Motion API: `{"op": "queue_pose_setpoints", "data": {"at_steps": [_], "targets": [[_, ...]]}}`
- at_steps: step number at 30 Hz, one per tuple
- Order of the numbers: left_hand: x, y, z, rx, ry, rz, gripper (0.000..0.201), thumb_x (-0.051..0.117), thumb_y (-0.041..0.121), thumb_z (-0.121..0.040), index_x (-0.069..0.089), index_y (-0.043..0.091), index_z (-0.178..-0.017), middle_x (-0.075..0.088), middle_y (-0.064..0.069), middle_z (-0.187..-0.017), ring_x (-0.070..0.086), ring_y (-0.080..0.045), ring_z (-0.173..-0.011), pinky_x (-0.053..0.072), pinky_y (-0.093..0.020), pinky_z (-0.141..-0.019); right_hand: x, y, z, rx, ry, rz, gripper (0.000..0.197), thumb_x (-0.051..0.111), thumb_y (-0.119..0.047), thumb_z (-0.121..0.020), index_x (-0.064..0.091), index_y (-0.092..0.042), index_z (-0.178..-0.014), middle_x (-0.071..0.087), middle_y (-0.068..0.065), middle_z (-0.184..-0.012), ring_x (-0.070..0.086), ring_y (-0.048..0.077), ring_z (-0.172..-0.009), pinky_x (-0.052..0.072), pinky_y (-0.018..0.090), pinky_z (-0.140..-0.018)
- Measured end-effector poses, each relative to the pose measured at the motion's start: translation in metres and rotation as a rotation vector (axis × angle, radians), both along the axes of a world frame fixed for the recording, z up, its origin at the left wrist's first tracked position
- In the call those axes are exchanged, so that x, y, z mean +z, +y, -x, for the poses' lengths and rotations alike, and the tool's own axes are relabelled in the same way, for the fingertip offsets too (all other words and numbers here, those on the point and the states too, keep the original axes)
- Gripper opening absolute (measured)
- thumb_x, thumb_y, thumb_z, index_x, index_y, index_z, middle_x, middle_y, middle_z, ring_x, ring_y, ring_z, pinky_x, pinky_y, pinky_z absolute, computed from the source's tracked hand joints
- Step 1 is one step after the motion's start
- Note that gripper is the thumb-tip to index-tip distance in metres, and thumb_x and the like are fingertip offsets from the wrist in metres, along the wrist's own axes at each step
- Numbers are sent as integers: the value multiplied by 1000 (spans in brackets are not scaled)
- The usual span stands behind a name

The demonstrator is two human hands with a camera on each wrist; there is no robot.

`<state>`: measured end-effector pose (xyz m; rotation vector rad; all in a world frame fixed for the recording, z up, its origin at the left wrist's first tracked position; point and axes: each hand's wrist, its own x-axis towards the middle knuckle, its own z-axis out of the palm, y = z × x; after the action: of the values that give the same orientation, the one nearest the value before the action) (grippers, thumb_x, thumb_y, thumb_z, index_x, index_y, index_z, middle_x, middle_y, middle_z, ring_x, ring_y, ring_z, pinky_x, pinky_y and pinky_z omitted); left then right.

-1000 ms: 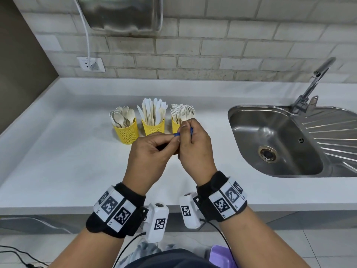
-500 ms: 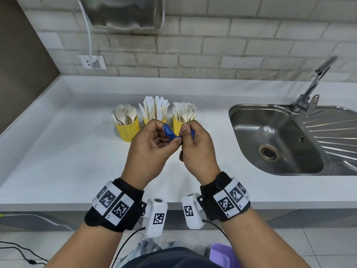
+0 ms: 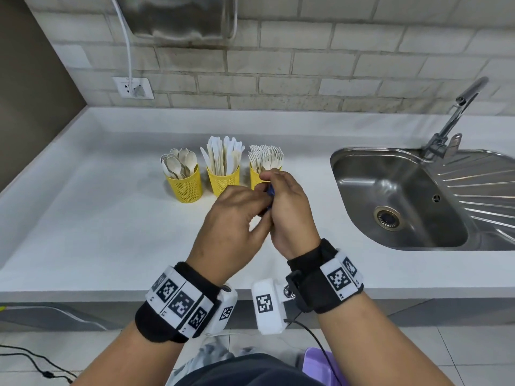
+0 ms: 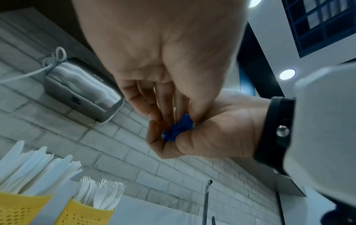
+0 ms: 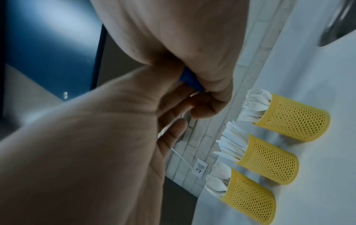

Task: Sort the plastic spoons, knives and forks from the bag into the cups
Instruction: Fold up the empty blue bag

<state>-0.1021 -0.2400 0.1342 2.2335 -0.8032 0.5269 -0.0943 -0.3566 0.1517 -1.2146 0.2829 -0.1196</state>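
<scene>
A blue plastic bag, scrunched into a small wad, is held between both hands above the counter in front of the cups. My left hand pinches one end and my right hand curls round the other; the left wrist view shows the blue wad squeezed between them. Behind the hands stand three yellow mesh cups: one with spoons, one with knives, one with forks, partly hidden by my right hand. No loose cutlery shows.
A steel sink with a tap lies to the right. The white counter runs left to a dark side wall. A wall socket and a hand dryer are on the brick wall.
The hands have closed together and moved slightly toward the fork cup. The blue bag, earlier stretched between the fingers, is now bunched up and mostly hidden.
</scene>
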Motion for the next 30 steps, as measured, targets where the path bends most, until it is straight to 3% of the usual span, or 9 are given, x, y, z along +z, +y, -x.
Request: {"op": "queue_pose_setpoints", "data": {"at_steps": [2,4,8,11,14,20,24,27,30], "targets": [[-7,2,-2,-22,4,-18,25,60,24,-97,77,18,-114,63,-1,-111,58,-23,-106,42,-27,-97,-2,-4,-1,16,11,-36,20,48,-16,-106,64,-8,-97,57,14,-89,60,24,-83,52,34,-80],[-9,5,-6,0,-3,2,22,63,26,-95,79,22,-110,56,-1,-110,53,-23,-101,41,-27,-93,-4,-2,1,71,10,-43,29,43,-19,-108,65,-8,-92,60,18,-93,63,28,-87,51,38,-82],[1,10,-12,56,104,131,18,80,15,-82,78,24,-98,53,4,-105,55,-16,-97,45,-23,-87,-11,8,6,104,0,21,41,39,-29,-112,64,-7,-88,58,5,-70,57,16,-64,47,28,-61],[6,13,-14,85,251,160,37,78,14,-76,67,24,-110,61,9,-100,59,-9,-87,47,-19,-72,-17,17,4,83,18,162,43,38,-35,-111,63,-5,-94,55,3,-63,53,17,-57,45,28,-52],[5,17,-20,98,246,52,20,73,17,-79,70,23,-98,68,8,-89,59,-6,-76,46,-19,-69,-25,24,4,45,52,220,28,38,-32,-111,54,-11,-104,56,6,-65,52,21,-52,40,29,-46],[-12,28,-27,93,138,-8,14,63,19,-82,75,14,-88,66,0,-79,61,-21,-75,52,-41,-66,-34,44,-5,-78,117,-24,21,37,-12,-108,57,-10,-111,65,11,-93,64,18,-75,51,33,-70],[-21,48,-26,-43,87,-164,30,54,24,-91,77,16,-109,66,-4,-98,55,-25,-89,47,-36,-80,-37,56,-10,-155,210,-318,26,38,-14,-109,60,-9,-95,64,12,-77,65,26,-74,50,34,-72],[-25,73,-24,-144,83,-292,30,61,28,-93,71,20,-121,52,-5,-113,46,-23,-98,43,-34,-87,-49,63,-14,-196,273,-200,41,41,-28,-110,54,-10,-76,53,3,-61,54,15,-50,46,29,-58],[-20,98,-24,-246,188,-314,36,55,42,-96,68,28,-126,50,6,-106,48,-13,-95,45,-31,-83,-65,64,-16,-205,320,21,49,46,-32,-105,46,-12,-60,45,3,-53,40,20,-45,34,27,-49]]}}
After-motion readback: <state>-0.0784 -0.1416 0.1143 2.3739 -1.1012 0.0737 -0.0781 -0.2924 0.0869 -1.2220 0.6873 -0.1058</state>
